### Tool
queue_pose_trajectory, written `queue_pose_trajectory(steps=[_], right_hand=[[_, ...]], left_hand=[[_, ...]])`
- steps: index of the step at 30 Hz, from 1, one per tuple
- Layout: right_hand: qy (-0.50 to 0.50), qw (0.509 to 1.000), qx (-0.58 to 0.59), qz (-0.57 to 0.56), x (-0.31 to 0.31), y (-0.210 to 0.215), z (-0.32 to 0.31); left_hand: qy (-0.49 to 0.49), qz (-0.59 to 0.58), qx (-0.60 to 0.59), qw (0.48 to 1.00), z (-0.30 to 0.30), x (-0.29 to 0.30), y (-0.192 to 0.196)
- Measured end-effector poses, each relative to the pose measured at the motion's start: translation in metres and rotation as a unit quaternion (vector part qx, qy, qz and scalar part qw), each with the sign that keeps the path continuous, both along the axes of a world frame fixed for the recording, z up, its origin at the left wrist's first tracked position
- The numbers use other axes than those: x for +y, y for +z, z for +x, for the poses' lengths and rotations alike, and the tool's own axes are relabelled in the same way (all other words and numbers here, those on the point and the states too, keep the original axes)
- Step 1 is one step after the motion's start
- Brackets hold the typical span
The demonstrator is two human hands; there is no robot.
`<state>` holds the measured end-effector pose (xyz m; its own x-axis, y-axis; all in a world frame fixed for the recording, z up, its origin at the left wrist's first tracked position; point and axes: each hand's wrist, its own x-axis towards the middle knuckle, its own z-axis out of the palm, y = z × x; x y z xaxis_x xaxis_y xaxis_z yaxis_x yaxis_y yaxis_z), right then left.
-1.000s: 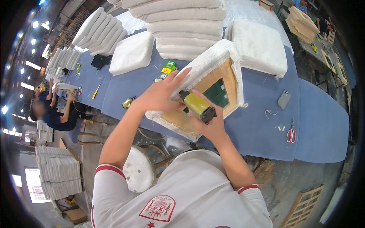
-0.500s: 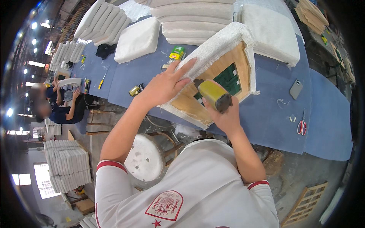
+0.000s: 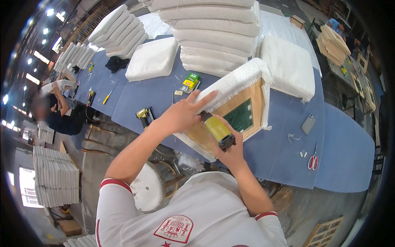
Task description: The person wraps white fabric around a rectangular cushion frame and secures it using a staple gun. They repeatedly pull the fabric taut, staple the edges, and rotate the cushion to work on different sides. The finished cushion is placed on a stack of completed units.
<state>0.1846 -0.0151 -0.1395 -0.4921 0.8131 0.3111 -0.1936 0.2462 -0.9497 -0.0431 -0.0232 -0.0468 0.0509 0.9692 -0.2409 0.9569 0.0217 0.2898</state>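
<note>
A seat cushion (image 3: pixel 236 84) in white fabric stands tilted on the blue table, its wooden underside facing me. Green webbing (image 3: pixel 239 117) shows in the opening of the board. My left hand (image 3: pixel 180 114) grips the cushion's upper edge, index finger stretched along the fabric and thumb on the wood side. In my right hand (image 3: pixel 233 151) is a yellow-green staple gun (image 3: pixel 217 129), its nose at the folded fabric edge close to my left thumb. The tool hides the exact contact point.
Stacked white cushions (image 3: pixel 218 33) rise behind, with single cushions (image 3: pixel 152 59) (image 3: pixel 286 66) on either side. On the table lie a green-yellow box (image 3: pixel 191 81), a second nail gun (image 3: pixel 144 115), a phone (image 3: pixel 308 124) and scissors (image 3: pixel 313 161). A stool (image 3: pixel 147 187) stands below left. Another person (image 3: pixel 66 119) works at far left.
The cushion and both hands sit lower and slightly left in the picture, as the whole view has shifted. The staple gun's nose has come nearer my left thumb along the fabric edge.
</note>
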Motion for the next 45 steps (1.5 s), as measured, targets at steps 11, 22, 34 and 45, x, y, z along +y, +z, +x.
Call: queue_pose_trajectory(steps=[11, 22, 34, 45], right_hand=[[-0.015, 1.000, 0.017, -0.018, -0.007, -0.029, 0.001], [-0.021, 0.998, -0.057, -0.036, -0.012, -0.016, 0.004], [-0.003, 0.999, -0.021, 0.034, -0.025, 0.003, -0.009], [0.013, 0.999, -0.005, 0.037, -0.030, -0.009, -0.010]], left_hand=[[0.074, -0.038, -0.259, 0.962, -0.076, 0.000, -0.040], [0.020, -0.004, -0.027, 0.999, -0.018, -0.031, -0.010], [-0.019, -0.045, -0.047, 0.998, -0.022, -0.024, 0.006], [0.012, -0.023, -0.234, 0.972, -0.086, -0.026, -0.016]])
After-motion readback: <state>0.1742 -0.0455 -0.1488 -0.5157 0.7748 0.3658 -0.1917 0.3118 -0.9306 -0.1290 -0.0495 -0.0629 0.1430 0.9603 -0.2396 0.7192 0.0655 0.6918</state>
